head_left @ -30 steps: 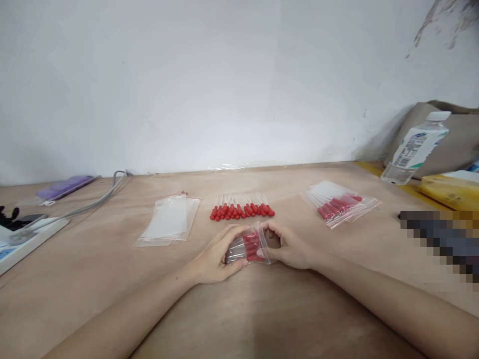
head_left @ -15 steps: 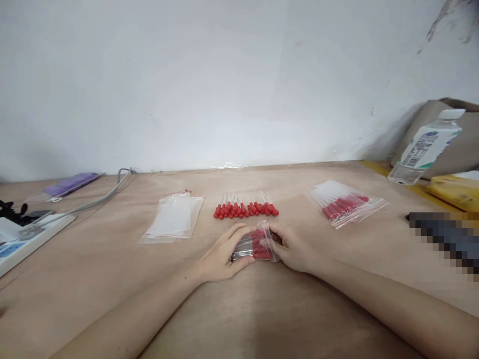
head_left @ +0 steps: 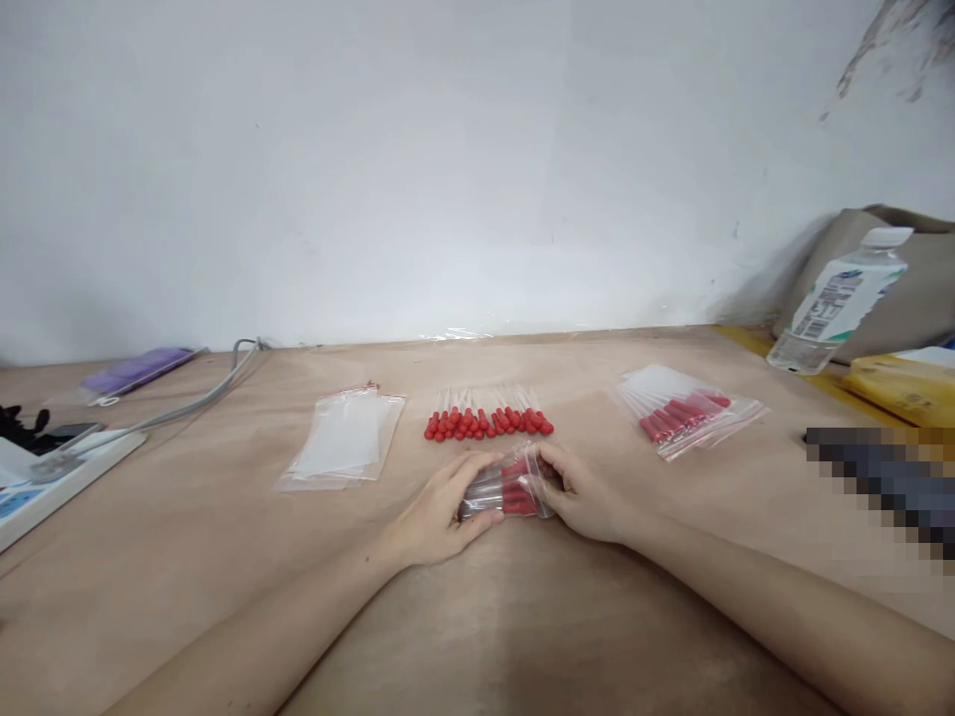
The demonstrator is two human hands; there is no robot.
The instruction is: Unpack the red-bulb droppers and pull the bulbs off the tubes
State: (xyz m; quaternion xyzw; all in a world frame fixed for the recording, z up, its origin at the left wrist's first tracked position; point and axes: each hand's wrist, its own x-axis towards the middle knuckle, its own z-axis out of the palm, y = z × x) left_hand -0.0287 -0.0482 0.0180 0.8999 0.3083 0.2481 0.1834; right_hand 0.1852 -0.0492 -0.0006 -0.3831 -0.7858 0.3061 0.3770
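Observation:
A clear zip bag of red-bulbed droppers lies on the table between my two hands, its open end to the right. My left hand curls around the bag's left end, over the clear tubes. At the mouth of the bag, my right hand grips the plastic edge beside the red bulbs. Just beyond the hands is a row of loose droppers, bulbs toward me. Flat zip bags lie to the left. To the right are several bags filled with droppers, fanned over one another.
A plastic bottle leans by a grey-brown box at the back right, near a yellow packet and a pixelated dark object. At left are a power strip, its grey cable and a purple packet.
The view has shifted slightly. Both hands stay on the bag, and the red bulbs inside show a little more between the fingers.

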